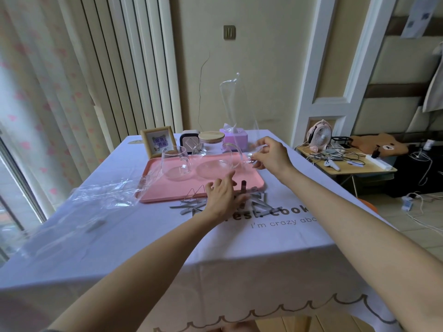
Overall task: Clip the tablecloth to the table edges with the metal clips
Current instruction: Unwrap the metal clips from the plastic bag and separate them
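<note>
A room with pale walls and vertical blinds holds a surface covered by a lavender tablecloth, whose scalloped hem hangs over the near edge. No clip is visible on any edge in view, so the task appears to be at its start.

The metal clips lie in a loose heap on the cloth, touching the near rim of a pink tray. Their long axes point in mixed directions; several lie roughly across the view, others angle toward the tray. Part of the heap continues to the right of the left hand.

The left hand rests palm down directly over the heap. Its fingers are spread and reach forward onto the tray rim; whether they grip a clip cannot be told, since the hand covers that part of the heap.

The right hand is raised beyond the tray's far right corner, well apart from the clips. Its fingers are pinched on a clear plastic sheet that rises above the tray.

Judgement: the left hand is far the nearer to the clips and is placed to pick one; the nearest free edge for clipping is the near hem
</note>
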